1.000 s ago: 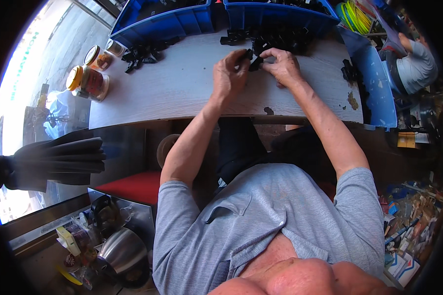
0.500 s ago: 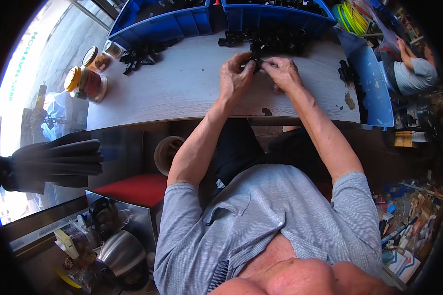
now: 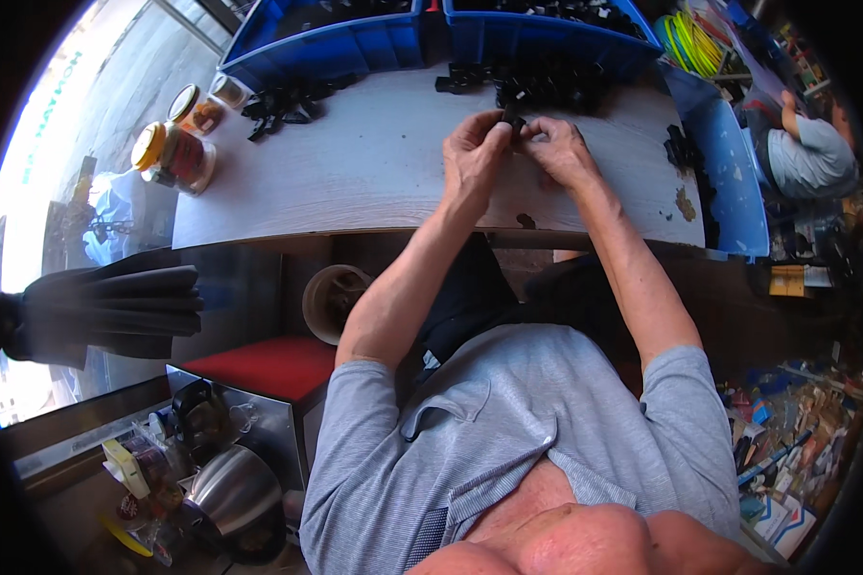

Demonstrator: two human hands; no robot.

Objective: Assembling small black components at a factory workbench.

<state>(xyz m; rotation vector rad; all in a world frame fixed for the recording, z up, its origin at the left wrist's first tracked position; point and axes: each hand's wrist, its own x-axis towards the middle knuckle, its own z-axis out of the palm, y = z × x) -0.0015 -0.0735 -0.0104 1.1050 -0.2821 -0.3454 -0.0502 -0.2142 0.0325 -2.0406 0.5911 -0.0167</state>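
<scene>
Above the white tabletop (image 3: 355,168), my left hand (image 3: 473,158) pinches a small black plastic part (image 3: 514,123) between thumb and fingers. My right hand (image 3: 560,153) is closed at the part's right side, its fingertips gripping it; they hide much of its shape. Just beyond the hands lies a pile of similar black plastic parts (image 3: 561,88). A second heap of black parts (image 3: 283,107) rests at the table's far left, and a small cluster (image 3: 679,149) sits by the right edge.
Two blue bins (image 3: 331,48) with black parts line the far edge. A light blue bin (image 3: 738,177) stands against the right side. Lidded jars (image 3: 177,161) are at the left. Another person (image 3: 807,158) is at the far right; a kettle (image 3: 238,491) is lower left.
Both hands have shifted a little, and the black part now shows more upright between the fingers. The whole view has moved slightly. At the far right, the other person's arm has moved.
</scene>
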